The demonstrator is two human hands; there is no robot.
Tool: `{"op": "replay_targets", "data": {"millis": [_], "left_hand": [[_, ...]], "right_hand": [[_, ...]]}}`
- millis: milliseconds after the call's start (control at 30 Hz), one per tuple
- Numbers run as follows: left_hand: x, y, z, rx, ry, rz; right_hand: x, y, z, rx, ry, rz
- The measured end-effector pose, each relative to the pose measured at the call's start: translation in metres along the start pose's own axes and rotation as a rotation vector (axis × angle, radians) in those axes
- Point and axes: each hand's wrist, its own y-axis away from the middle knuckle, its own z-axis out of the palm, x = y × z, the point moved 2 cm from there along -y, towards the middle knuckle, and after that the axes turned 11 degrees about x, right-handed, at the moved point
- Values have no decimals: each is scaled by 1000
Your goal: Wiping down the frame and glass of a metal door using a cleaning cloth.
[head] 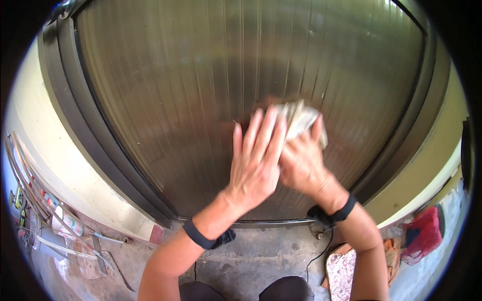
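A ribbed metal door panel (211,75) with a brown sheen fills the view before me. My right hand (305,161) grips a crumpled whitish cloth (301,116) against its lower middle part. Just left of it, my left hand (256,161) lies over the panel with its fingers spread, the forefinger beside the cloth's edge. Both hands and the cloth are somewhat blurred. I wear a black band on each wrist.
A dark door frame (113,161) borders the panel. Coiled hoses (28,180), a grey bucket (51,242) and a bladed tool (109,265) lie at left. On the right are a patterned fabric piece (340,271) and red netting (423,239). Thin black cables reach the concrete floor (252,259).
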Motion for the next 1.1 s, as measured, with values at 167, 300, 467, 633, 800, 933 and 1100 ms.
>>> {"op": "replay_targets", "data": {"millis": [167, 300, 467, 633, 800, 933, 1100], "left_hand": [[-9, -108, -30, 198, -149, 176], [-16, -47, -24, 51, -102, 43], [-17, 145, -3, -323, -94, -188], [-18, 114, -13, -331, -4, -194], [-34, -52, -48, 48, -96, -62], [-41, -98, -62, 193, -78, 18], [-45, 70, -19, -56, -11, -160]], "right_hand": [[29, -103, -24, 250, -66, -79], [1, -55, 4, 103, 7, -47], [-49, 92, 58, -312, -165, -187], [-35, 57, 45, -275, -170, -248], [-3, -105, 0, 87, -44, -202], [3, -149, -4, 275, -80, -172], [-40, -8, 51, -121, -119, -180]]}}
